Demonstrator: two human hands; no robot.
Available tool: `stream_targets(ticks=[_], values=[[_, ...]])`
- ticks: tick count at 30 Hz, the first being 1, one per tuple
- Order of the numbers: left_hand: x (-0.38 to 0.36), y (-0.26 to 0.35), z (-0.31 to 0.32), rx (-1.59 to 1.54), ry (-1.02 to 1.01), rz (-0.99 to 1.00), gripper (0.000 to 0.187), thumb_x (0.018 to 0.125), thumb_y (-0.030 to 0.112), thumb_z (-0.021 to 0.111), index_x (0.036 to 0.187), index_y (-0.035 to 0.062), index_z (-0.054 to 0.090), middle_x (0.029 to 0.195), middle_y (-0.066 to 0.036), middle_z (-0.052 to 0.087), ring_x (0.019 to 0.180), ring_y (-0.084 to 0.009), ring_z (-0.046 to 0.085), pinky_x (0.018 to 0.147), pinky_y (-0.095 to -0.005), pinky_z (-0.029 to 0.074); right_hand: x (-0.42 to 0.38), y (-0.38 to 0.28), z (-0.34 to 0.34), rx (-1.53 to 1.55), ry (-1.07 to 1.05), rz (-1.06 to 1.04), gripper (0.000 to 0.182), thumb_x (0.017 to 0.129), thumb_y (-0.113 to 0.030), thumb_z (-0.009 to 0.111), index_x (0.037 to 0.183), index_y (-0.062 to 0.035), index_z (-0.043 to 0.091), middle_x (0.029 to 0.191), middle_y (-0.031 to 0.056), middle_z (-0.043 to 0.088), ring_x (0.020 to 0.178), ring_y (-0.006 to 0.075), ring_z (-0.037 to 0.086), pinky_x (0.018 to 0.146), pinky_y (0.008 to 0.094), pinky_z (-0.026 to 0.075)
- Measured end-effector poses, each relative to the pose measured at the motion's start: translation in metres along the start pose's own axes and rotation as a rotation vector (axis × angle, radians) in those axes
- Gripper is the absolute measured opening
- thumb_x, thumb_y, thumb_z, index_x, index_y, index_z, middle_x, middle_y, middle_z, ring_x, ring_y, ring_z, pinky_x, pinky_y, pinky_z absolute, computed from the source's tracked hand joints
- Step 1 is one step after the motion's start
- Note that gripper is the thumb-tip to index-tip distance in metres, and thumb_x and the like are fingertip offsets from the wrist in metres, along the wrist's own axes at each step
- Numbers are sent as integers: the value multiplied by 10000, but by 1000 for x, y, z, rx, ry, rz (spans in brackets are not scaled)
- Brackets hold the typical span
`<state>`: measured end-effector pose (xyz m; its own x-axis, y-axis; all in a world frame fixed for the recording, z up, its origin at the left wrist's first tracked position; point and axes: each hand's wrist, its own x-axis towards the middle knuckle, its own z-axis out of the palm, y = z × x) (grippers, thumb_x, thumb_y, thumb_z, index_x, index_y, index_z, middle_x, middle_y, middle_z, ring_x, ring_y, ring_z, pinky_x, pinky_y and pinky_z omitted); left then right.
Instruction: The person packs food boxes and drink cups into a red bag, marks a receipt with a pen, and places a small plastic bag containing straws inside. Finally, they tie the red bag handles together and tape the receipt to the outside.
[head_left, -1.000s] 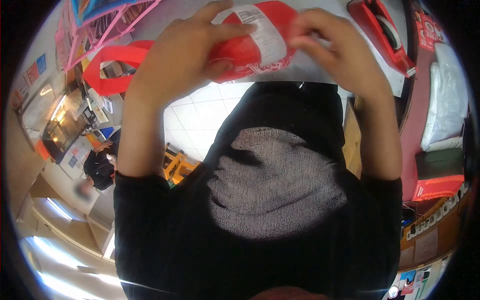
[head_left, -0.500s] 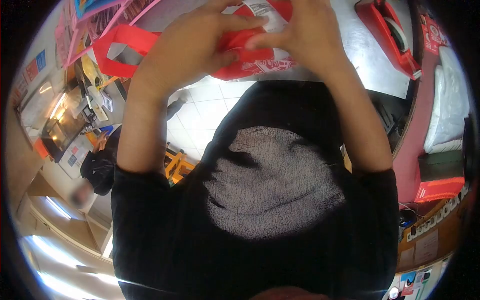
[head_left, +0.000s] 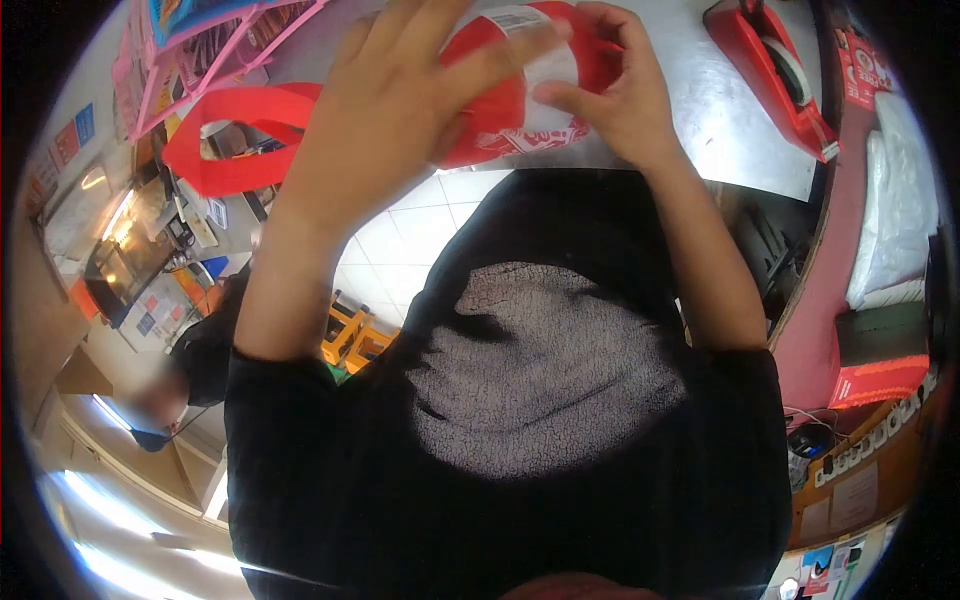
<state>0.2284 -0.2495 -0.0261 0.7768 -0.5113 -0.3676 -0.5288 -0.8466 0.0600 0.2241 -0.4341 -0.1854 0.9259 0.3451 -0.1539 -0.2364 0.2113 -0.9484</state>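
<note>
A red bag (head_left: 492, 105) with white print lies folded or bunched at the top centre, with a white strip (head_left: 550, 68) around its middle. Its red handle loop (head_left: 225, 178) sticks out to the left. My left hand (head_left: 385, 110) lies over the bag's left part with its fingers spread, one finger reaching across to the white strip. My right hand (head_left: 630, 100) is curled round the bag's right end, thumb against the strip. Part of the bag is hidden under my left hand.
The metal tabletop (head_left: 735, 120) carries a red tape dispenser (head_left: 770, 75) at the right. Beyond it are plastic bags (head_left: 895, 200) and a red-and-black box (head_left: 880, 355). A pink basket (head_left: 215, 60) stands upper left. Another person (head_left: 210, 340) in dark clothing is at the left.
My left hand has opened, its fingers spreading upward. My right hand has turned and curled at the bag's right end. The handle loop has shifted down and left, and more white strip shows.
</note>
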Motion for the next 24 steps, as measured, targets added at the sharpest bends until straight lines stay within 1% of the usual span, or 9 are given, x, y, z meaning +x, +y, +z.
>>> stream_targets(ticks=[1, 4, 5, 7, 11, 14, 17, 20, 24], values=[[-1, 2, 1, 62, 8, 55, 759, 857, 228, 734, 1536, 265, 397, 1605, -148, 271, 1393, -408, 395, 1149, -530, 323, 0, 3, 1, -90, 21, -41, 828, 687, -143, 894, 1344, -33, 402, 1291, 150, 514, 1209, 257, 524, 1047, 390, 440], [-8, 11, 14, 186, 168, 114, 519, 786, 39, 703, 1274, 212, 679, 1483, -7, 504, 1386, -264, 450, 1108, -466, 353, 1, 4, 1, -406, 79, -280, 795, 678, -200, 898, 1315, -49, 447, 1274, 155, 521, 1207, 291, 509, 1047, 409, 418], [-13, 12, 17, 283, 149, 117, 514, 795, 74, 685, 1287, 221, 666, 1496, 13, 492, 1392, -229, 439, 1115, -455, 317, 1, 3, 0, -520, 99, -377, 782, 674, -219, 899, 1303, -55, 464, 1267, 157, 524, 1206, 305, 503, 1047, 415, 411], [-27, 11, 24, 472, 112, 122, 510, 813, 143, 649, 1313, 239, 640, 1520, 53, 466, 1404, -159, 415, 1128, -433, 245, 2, 2, -1, -521, 78, -378, 750, 663, -224, 899, 1273, -63, 494, 1254, 157, 527, 1198, 330, 494, 1043, 424, 400], [-47, 3, 51, 653, 192, 244, 553, 792, 261, 650, 1341, 218, 610, 1520, 86, 458, 1393, -95, 415, 1096, -427, 232, 0, -10, 3, -536, 64, -287, 744, 649, -224, 898, 1259, -69, 500, 1263, 163, 516, 1201, 364, 482, 1053, 442, 392], [-51, 6, 50, 713, 159, 255, 588, 770, 289, 660, 1349, 201, 603, 1505, 81, 470, 1378, -91, 436, 1062, -425, 252, 1, -11, 5, -496, 98, -330, 570, 654, -256, 884, 1116, -83, 598, 1165, 107, 590, 1143, 280, 528, 984, 405, 423], [-52, 6, 52, 704, 171, 245, 604, 767, 272, 652, 1361, 182, 589, 1490, 63, 485, 1357, -100, 462, 1034, -414, 262, 1, 13, 2, -725, 178, -765, 393, 871, -270, 740, 1218, -105, 659, 1230, 100, 636, 1127, 270, 597, 985, 418, 451], [-59, 9, 60, 593, 190, 184, 608, 765, 249, 642, 1364, 165, 579, 1472, 40, 503, 1343, -109, 477, 1023, -405, 264, -16, 27, 4, -800, -22, -760, 630, 837, -346, 737, 1389, -104, 553, 1424, 141, 536, 1307, 335, 491, 1079, 480, 376], [-58, 16, 64, 515, 185, 145, 618, 749, 213, 641, 1359, 146, 573, 1425, 13, 532, 1320, -131, 492, 1011, -412, 268, -33, 38, 14, -678, -50, -581, 782, 848, -435, 695, 1490, -81, 423, 1526, 167, 435, 1427, 342, 378, 1171, 496, 255]])
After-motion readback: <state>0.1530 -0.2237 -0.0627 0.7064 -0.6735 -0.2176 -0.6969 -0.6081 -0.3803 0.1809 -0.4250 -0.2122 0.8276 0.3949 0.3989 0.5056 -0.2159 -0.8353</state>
